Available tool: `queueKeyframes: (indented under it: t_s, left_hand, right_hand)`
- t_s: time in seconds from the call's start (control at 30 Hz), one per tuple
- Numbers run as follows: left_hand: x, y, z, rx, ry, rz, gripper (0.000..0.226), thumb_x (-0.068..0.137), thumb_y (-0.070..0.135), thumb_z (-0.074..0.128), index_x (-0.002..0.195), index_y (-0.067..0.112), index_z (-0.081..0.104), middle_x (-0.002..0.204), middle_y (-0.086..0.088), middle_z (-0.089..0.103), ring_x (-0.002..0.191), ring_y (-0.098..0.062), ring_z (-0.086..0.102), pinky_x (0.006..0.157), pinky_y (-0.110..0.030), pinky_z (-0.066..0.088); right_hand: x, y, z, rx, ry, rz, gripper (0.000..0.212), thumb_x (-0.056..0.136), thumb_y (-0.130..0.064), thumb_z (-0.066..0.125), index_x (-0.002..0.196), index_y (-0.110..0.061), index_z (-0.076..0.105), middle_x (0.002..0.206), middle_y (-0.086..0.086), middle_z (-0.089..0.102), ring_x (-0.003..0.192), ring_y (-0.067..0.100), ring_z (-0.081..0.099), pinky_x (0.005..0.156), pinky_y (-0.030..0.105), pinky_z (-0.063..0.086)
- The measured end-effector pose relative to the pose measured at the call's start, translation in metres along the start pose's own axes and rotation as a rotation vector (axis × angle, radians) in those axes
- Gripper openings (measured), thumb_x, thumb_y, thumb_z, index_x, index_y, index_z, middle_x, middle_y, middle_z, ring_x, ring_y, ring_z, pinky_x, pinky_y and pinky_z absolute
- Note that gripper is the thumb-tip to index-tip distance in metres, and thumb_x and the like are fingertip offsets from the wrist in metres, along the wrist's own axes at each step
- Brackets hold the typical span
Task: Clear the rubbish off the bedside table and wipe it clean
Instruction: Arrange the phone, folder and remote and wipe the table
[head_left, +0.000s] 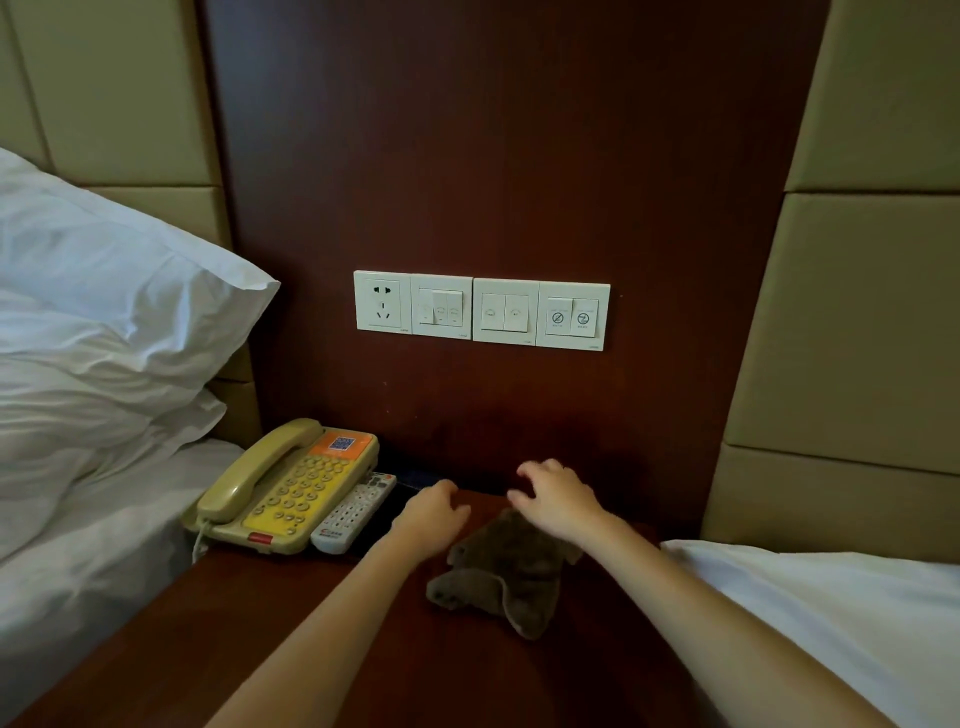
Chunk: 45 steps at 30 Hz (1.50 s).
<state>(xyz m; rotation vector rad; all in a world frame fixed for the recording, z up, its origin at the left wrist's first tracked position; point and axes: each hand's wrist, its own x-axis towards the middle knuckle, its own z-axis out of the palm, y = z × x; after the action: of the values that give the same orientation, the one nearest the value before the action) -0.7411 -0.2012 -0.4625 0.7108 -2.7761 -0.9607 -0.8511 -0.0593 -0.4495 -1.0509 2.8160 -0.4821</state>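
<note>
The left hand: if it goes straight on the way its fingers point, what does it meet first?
Most likely the wooden wall panel behind the bedside table. The left hand points at it. Nothing clear lies between, though depth is uncertain.

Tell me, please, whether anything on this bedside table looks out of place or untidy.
Only the brown cloth: it lies crumpled in a heap on the bedside table, by the left hand and right hand, neither gripping it. The telephone and remote sit neatly side by side; nothing looks spilled or damaged.
</note>
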Motion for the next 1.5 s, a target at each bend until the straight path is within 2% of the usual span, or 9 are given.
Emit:
queueKeyframes:
  t_s: [0.1, 0.17, 0.27, 0.47, 0.67, 0.9, 1.03, 1.2, 1.5]
  left_hand:
    - [-0.004, -0.011, 0.008, 0.35, 0.0, 0.027, 0.048, 0.097, 0.035, 0.042, 0.142, 0.018, 0.034, 0.144, -0.006, 0.04, 0.132, -0.027, 0.037, 0.107, -0.047, 0.033]
    - [-0.007, -0.019, 0.013, 0.43, 0.025, 0.031, 0.05, 0.098, 0.034, 0.038, 0.146, 0.02, 0.029, 0.149, -0.004, 0.034, 0.139, -0.025, 0.027, 0.112, -0.048, 0.024]
    - [-0.008, -0.032, 0.013, 0.476, 0.126, 0.022, 0.05, 0.1, 0.034, 0.033, 0.148, 0.023, 0.026, 0.153, -0.001, 0.027, 0.144, -0.021, 0.017, 0.117, -0.049, 0.013]
    - [-0.002, -0.047, 0.004, 0.533, 0.122, 0.007, 0.05, 0.1, 0.035, 0.034, 0.147, 0.022, 0.027, 0.155, -0.002, 0.023, 0.146, -0.021, 0.011, 0.117, -0.052, 0.009]
    - [0.0, -0.066, 0.006, 0.833, -0.008, 0.07, 0.052, 0.102, 0.036, 0.023, 0.152, 0.032, 0.007, 0.16, -0.003, 0.0, 0.147, -0.026, -0.01, 0.113, -0.058, -0.006]
    - [0.001, -0.068, 0.013, 0.917, 0.024, 0.101, 0.057, 0.101, 0.026, 0.029, 0.152, 0.031, 0.003, 0.16, -0.005, -0.002, 0.147, -0.026, -0.008, 0.112, -0.057, -0.01]
    - [0.006, -0.071, 0.013, 0.92, 0.019, 0.092, 0.061, 0.1, 0.026, 0.033, 0.152, 0.032, 0.001, 0.16, -0.004, -0.001, 0.147, -0.025, -0.008, 0.112, -0.055, -0.01]
    - [0.01, -0.067, 0.013, 0.948, 0.0, 0.08, 0.061, 0.1, 0.025, 0.033, 0.152, 0.033, 0.002, 0.16, -0.006, -0.004, 0.146, -0.026, -0.011, 0.113, -0.057, -0.01]
    - [0.008, -0.032, 0.022, 0.747, -0.024, 0.106, 0.049, 0.102, 0.033, 0.023, 0.15, 0.03, 0.017, 0.16, -0.003, 0.009, 0.147, -0.026, 0.0, 0.113, -0.059, -0.003]
  right_hand:
    - [-0.013, -0.016, 0.04, -0.057, -0.168, -0.039, 0.061, 0.096, -0.06, 0.03, 0.15, -0.031, 0.024, 0.16, 0.004, 0.013, 0.146, 0.03, 0.011, 0.115, 0.056, 0.014]
    - [-0.019, -0.028, 0.068, -0.045, -0.258, -0.02, 0.063, 0.095, -0.063, 0.023, 0.152, -0.036, 0.013, 0.162, 0.002, -0.003, 0.148, 0.031, -0.006, 0.113, 0.06, -0.003]
    - [-0.017, -0.045, 0.094, -0.099, -0.232, -0.066, 0.066, 0.094, -0.064, 0.021, 0.152, -0.036, 0.005, 0.161, 0.002, -0.01, 0.147, 0.03, -0.012, 0.111, 0.06, -0.012]
    - [0.012, -0.02, 0.086, -0.088, -0.154, -0.114, 0.073, 0.098, -0.052, 0.027, 0.154, -0.018, -0.004, 0.162, -0.001, -0.009, 0.148, 0.014, -0.007, 0.119, 0.043, -0.008]
    - [0.025, 0.051, 0.061, -0.129, -0.091, 0.059, 0.064, 0.1, -0.05, 0.019, 0.155, -0.022, 0.002, 0.162, -0.006, -0.001, 0.149, 0.014, 0.001, 0.12, 0.044, -0.005]
    - [0.028, -0.007, 0.081, -0.155, -0.108, -0.093, 0.065, 0.1, -0.046, 0.019, 0.154, -0.015, 0.002, 0.162, 0.001, -0.004, 0.149, 0.017, -0.005, 0.118, 0.048, -0.007]
    - [0.037, -0.039, 0.096, -0.133, -0.141, -0.193, 0.066, 0.099, -0.045, 0.022, 0.154, -0.014, 0.001, 0.162, 0.0, -0.005, 0.148, 0.015, -0.006, 0.119, 0.046, -0.008]
    - [0.04, -0.025, 0.092, -0.117, -0.13, -0.221, 0.065, 0.1, -0.048, 0.022, 0.155, -0.018, 0.004, 0.162, -0.003, -0.002, 0.148, 0.012, -0.003, 0.12, 0.04, -0.006]
    - [-0.006, 0.053, 0.064, -0.14, -0.089, -0.054, 0.065, 0.1, -0.053, 0.021, 0.155, -0.023, 0.005, 0.162, -0.007, -0.002, 0.148, 0.011, -0.002, 0.12, 0.038, -0.002]
